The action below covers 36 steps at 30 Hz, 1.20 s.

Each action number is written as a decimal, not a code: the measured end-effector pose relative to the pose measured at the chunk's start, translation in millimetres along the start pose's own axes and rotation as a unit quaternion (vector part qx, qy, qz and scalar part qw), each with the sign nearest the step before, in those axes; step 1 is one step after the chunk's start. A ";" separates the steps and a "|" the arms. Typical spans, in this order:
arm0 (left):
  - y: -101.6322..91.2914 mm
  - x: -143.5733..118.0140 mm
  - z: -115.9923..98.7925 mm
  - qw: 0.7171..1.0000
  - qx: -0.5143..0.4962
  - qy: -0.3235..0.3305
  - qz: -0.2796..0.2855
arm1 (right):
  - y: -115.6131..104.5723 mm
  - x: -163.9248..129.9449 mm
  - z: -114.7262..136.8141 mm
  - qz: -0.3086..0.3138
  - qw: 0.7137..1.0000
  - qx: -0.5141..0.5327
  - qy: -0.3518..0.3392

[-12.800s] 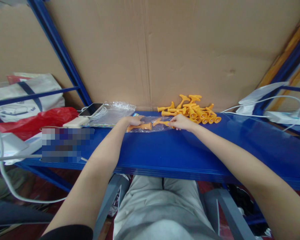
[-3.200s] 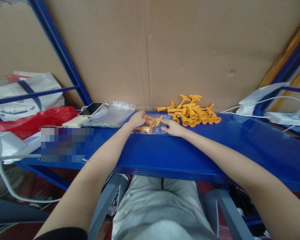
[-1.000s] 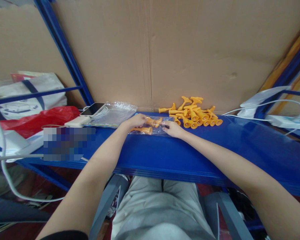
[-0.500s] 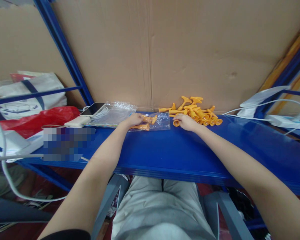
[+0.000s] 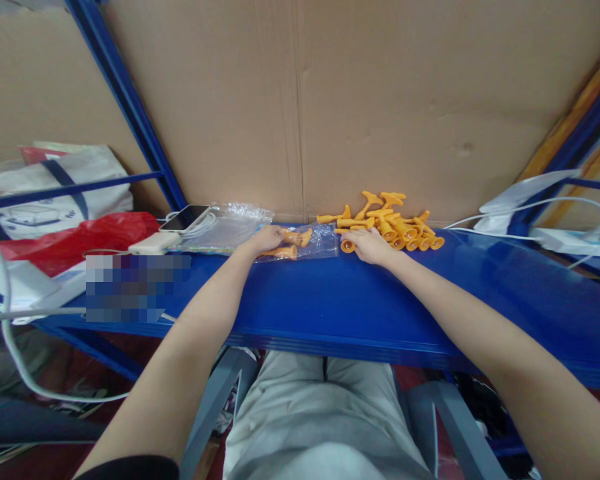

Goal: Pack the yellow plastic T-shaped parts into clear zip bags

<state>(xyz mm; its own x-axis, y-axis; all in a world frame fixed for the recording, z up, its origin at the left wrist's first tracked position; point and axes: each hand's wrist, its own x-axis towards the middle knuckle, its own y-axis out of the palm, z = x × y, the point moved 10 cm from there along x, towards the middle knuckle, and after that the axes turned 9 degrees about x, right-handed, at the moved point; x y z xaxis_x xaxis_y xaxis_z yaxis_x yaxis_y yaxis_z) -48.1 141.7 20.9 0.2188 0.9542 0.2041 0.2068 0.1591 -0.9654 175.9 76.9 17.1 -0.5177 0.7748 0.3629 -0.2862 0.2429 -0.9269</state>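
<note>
On the blue shelf [image 5: 360, 307] lies a small clear plastic bag [image 5: 319, 242] with a few orange plastic pieces [image 5: 286, 251] inside. My left hand [image 5: 266, 239] holds the bag's left end down. My right hand [image 5: 366, 244] is just right of the bag, its fingers closed around one orange piece [image 5: 347, 245] at the near edge of a pile of orange pieces [image 5: 390, 221] that lies against the cardboard wall.
A stack of clear bags [image 5: 226, 228], a phone [image 5: 183, 218] and a white charger [image 5: 153, 244] with cables lie to the left. Further left are a red bag [image 5: 75, 240] and a white tote [image 5: 55, 193]. White cables and a power strip [image 5: 570, 239] sit at right.
My right hand has left the bag's open end, moved right to the pile and taken hold of an orange piece. The left hand stays on the bag.
</note>
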 end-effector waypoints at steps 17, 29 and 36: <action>0.5 -0.2 -5.1 0.999 0.034 0.011 0.007 | -55.8 -5.8 -29.3 -0.311 0.925 0.213 0.046; -1.6 -11.9 -33.8 0.997 0.056 0.032 0.039 | -16.8 3.3 33.2 -0.034 0.999 -0.010 -0.033; -4.8 -8.5 -33.0 0.998 0.041 0.051 0.014 | -12.0 6.5 16.9 0.025 0.997 -0.063 0.036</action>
<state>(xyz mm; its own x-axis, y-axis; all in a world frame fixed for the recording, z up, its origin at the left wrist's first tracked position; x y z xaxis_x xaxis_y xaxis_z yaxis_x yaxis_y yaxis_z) -19.5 124.5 29.2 0.3207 0.9282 0.1886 0.1219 0.1570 -0.9800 162.3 69.2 32.2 -0.4679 0.8270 0.3117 -0.1551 0.2704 -0.9502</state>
